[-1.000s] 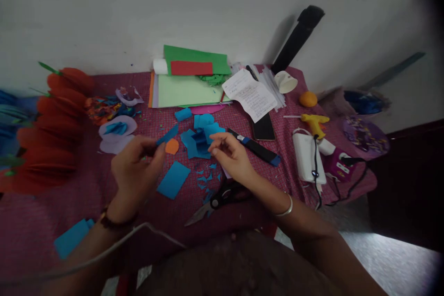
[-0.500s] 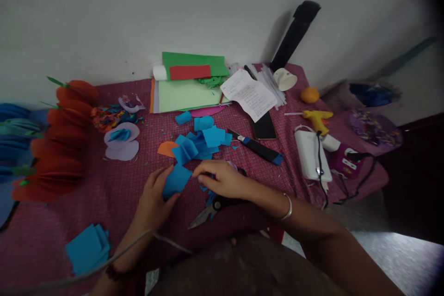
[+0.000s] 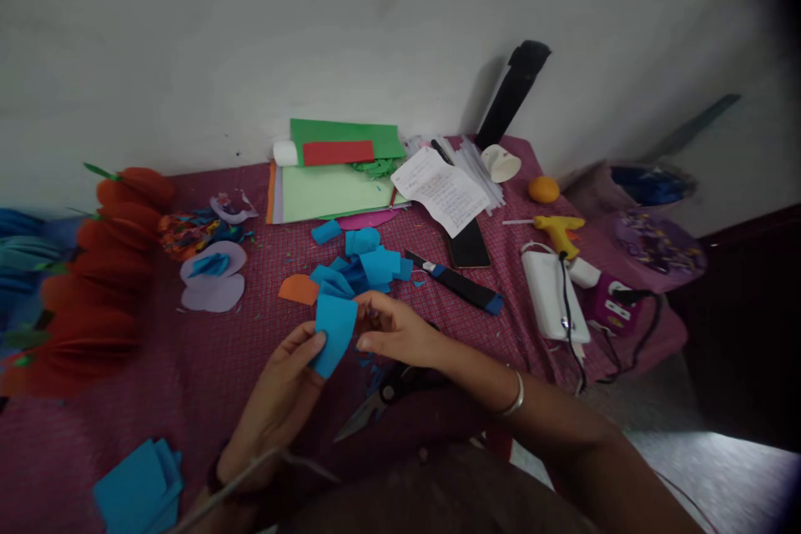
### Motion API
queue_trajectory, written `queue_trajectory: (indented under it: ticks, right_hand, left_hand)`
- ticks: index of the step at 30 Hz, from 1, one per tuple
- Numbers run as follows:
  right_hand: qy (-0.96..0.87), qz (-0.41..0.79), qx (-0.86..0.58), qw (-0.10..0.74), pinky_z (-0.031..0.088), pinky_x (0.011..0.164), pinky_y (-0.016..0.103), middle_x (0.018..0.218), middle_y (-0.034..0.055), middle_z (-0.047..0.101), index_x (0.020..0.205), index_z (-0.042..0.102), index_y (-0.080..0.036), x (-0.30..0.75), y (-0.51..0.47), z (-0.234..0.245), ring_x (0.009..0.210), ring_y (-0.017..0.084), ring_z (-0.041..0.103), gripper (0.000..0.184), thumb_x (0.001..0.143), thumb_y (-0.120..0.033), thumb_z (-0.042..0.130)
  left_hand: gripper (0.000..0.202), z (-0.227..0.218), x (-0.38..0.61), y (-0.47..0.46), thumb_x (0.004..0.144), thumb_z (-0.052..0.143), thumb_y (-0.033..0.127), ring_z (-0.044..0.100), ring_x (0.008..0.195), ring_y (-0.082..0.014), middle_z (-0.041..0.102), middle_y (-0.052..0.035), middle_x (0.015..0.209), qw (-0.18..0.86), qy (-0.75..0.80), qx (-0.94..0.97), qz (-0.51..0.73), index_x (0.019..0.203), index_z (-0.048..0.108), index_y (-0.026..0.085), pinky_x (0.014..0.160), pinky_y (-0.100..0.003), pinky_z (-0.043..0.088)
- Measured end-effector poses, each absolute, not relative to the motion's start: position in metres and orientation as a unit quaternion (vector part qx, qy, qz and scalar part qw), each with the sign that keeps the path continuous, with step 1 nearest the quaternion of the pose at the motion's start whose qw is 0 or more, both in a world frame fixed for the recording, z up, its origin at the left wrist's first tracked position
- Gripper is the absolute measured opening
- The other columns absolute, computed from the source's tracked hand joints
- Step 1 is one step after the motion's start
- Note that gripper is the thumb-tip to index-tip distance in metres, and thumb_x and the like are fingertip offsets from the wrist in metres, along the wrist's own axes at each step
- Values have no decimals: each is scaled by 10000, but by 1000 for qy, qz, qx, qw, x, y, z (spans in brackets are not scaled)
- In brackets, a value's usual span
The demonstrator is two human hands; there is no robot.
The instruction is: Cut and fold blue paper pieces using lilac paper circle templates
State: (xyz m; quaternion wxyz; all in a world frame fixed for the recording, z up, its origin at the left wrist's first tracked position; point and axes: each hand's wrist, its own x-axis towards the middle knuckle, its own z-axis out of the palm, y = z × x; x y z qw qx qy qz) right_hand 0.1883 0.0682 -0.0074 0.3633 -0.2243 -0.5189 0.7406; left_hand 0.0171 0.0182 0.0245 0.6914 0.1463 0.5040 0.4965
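My left hand grips a blue piece of paper, thumb on its front and fingers behind. The sheet is raised and slightly curved. My right hand is at its right edge, with the index finger at the upper corner and the thumb apart from it; a bangle circles that wrist. Just beyond lies a heap of cut blue paper pieces. Scissors with dark handles lie below my right hand, partly hidden by the forearm. A stack of blue squares rests at the lower left.
A box cutter, a phone and a handwritten sheet lie to the right. Farther right are a yellow glue gun, a white power strip and cords. Orange paper pumpkins line the left. Coloured sheets lie by the wall.
My left hand has lifted and turned the blue paper more upright. My right hand's thumb has spread away from its index finger. The whole view has shifted slightly.
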Motion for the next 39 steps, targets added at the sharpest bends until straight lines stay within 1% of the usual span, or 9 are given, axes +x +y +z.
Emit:
queue_trajectory:
  ticks: [5,13,17,20,22,27,31,35,39]
  right_hand:
    - [-478,775,-251,328,432,592,206,696,-48,568,829,518,-160,187,67,-13,593,71,526,455,647,-482,783]
    - [-460,803,-245,289,511,642,262,730,-16,634,829,538,-161,183,63,-11,649,119,625,426,672,-489,759]
    - [-486,765,-300,298,480,598,238,688,-44,581,809,540,-166,183,66,-11,583,94,564,273,745,-388,687]
    - [-561,685,-364,290,420,544,221,625,-57,515,742,487,-185,186,66,-8,541,94,505,106,772,-241,572]
    - [-658,566,-412,277,356,525,214,604,-56,469,699,461,-194,189,64,-3,544,96,458,92,747,-167,535]
    - [-768,347,-448,298,308,554,240,651,-34,467,717,474,-196,198,65,13,592,109,443,87,740,-127,522]
    - [-630,485,-477,374,360,498,224,594,-54,451,729,451,-206,204,75,15,514,103,470,99,784,-232,528]
    - [-546,624,-421,369,420,469,217,571,-71,474,711,431,-207,203,77,13,472,99,523,183,773,-275,589]
    - [-530,690,-358,338,435,477,206,599,-66,519,729,482,-190,197,67,13,498,89,528,280,744,-373,694]
  left_hand:
    - [224,12,29,16,704,743,351,519,494,-108,604,11,574,721,488,165,464,706,654,146,468,-222,434]
    - [243,-1,34,13,782,626,354,428,456,-96,517,28,520,740,476,188,436,632,598,164,434,-217,363]
    - [185,1,31,11,758,682,354,473,492,-106,588,22,626,709,487,217,461,834,641,191,449,-214,399]
    - [509,5,27,9,661,781,259,622,742,-164,674,-20,939,601,543,321,491,1132,589,258,613,-240,500]
    - [610,7,27,6,632,790,223,631,931,-214,647,-51,1095,509,583,402,490,1201,574,265,753,-282,512]
    - [383,5,20,-5,711,705,260,631,826,-213,659,-40,928,411,638,476,445,1093,682,253,651,-265,498]
    - [347,2,-4,-5,713,698,290,633,877,-241,693,-58,974,406,625,530,404,1059,708,268,750,-323,504]
    - [284,17,-15,6,649,751,356,606,942,-276,702,-69,962,355,633,566,391,917,748,262,884,-390,456]
    - [207,30,1,19,730,706,396,593,666,-182,687,-34,770,550,575,459,394,833,718,218,625,-277,483]
